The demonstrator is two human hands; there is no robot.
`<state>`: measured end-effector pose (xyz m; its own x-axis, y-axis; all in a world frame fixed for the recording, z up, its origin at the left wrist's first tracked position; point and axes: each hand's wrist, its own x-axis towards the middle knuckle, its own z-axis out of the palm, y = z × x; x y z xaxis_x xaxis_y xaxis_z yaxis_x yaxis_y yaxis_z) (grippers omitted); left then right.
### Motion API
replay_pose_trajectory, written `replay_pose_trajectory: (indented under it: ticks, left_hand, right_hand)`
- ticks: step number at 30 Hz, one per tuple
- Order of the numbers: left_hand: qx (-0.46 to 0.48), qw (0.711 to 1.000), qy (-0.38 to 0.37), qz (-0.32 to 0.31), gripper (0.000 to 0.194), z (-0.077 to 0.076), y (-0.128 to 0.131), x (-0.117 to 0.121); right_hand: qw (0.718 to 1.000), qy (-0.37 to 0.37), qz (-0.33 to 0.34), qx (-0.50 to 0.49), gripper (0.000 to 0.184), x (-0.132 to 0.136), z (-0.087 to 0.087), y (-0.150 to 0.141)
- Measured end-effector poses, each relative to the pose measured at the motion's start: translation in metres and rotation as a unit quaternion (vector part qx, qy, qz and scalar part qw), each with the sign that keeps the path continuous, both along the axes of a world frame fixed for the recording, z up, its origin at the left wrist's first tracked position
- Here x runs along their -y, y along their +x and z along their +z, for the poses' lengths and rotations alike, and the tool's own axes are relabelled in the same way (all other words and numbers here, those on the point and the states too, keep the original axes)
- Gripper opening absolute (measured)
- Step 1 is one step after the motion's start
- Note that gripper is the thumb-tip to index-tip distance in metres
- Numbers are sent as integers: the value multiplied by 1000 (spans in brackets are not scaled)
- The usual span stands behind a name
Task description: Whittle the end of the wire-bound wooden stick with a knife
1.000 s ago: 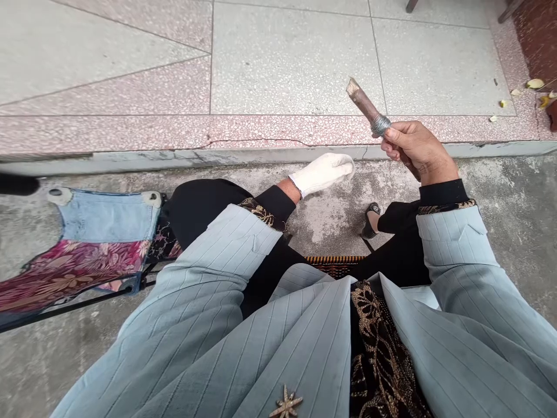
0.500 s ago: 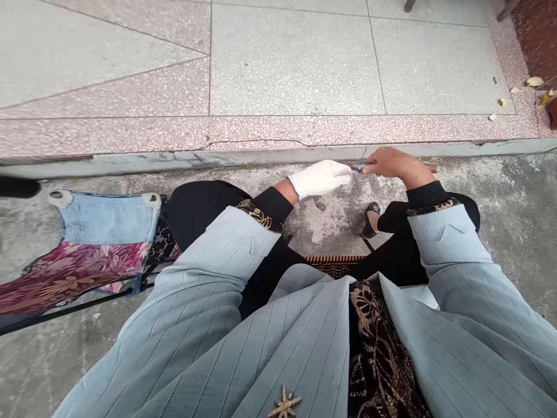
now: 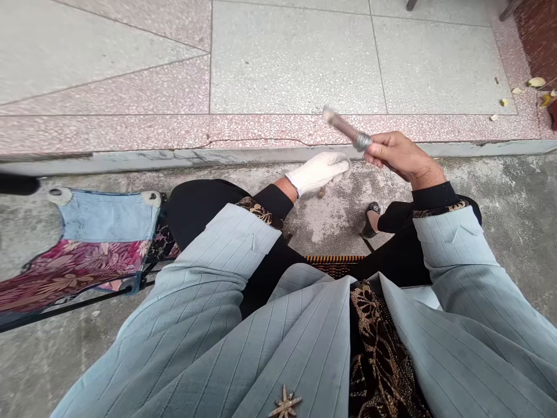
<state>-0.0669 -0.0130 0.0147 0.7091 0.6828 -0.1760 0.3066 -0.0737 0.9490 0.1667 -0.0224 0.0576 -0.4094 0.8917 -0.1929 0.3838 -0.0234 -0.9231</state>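
Note:
In the head view, my right hand (image 3: 398, 154) is closed around a brown wooden stick (image 3: 344, 125) with a pale tip, which slants up to the left over the step edge. Grey metal wire (image 3: 362, 141) is wound round the stick just beyond my fingers. My left hand (image 3: 321, 172), in a white knit glove, is curled low over the concrete, apart from the stick. Whatever its fingers hold, if anything, is hidden. A small brownish object (image 3: 321, 192) shows just below the glove, mostly covered.
Ahead runs a raised step (image 3: 261, 152) with a cracked pink terrazzo edge. On my left stands a folding seat (image 3: 108, 216) of denim and floral cloth. My shoe (image 3: 371, 220) is below my right hand. Yellowish leaves (image 3: 536, 82) lie at the far right.
My right hand has turned, swinging the stick from nearly level beside the glove to a slant upward and away from it. My left hand has shifted slightly, its fingers curling down.

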Motion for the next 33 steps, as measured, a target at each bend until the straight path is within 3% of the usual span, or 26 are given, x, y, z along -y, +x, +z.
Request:
replay_pose_trajectory:
  ticks: [3,5,7,10,12,14,17,20,22,25,28,33]
  left_hand:
    - [-8,1000,-21,3,23,-1,4,4]
    - [-30,1000,3,-4,23,-3,6,5]
    - [-65,996,49,-35,25,-5,7,6]
    - [-112,980,135,-93,31,-4,4,4]
    - [-133,968,192,-90,34,-1,-1,1]
    - [-150,959,230,-72,36,3,-7,-4]
    - [-156,956,236,-78,36,8,-14,-10]
    - [-111,973,182,-86,31,12,-15,-10]
    - [-75,985,135,-76,25,14,-12,-6]
    - [-37,997,67,-30,24,15,-6,1]
    - [-4,1000,8,-11,23,12,-1,7]
    - [-44,991,59,-113,25,6,3,12]
  right_hand:
    - [992,36,-118,-17,58,-4,-11,-6]
    - [987,49,-148,31,58,-9,-18,-8]
    - [977,71,-159,125,52,-13,-23,-8]
    - [930,125,-150,312,37,-16,-24,-7]
    - [903,112,-93,404,27,-16,-22,-7]
    - [903,28,37,427,24,-14,-18,-8]
    - [892,-127,252,354,27,-8,-6,-9]
    - [896,-191,341,213,29,-1,9,-3]
    - [938,-162,294,86,38,4,18,3]
    - [994,-56,75,-49,51,8,26,12]
    - [990,3,-100,-97,52,6,26,15]
    - [962,0,-235,-142,50,-9,18,15]
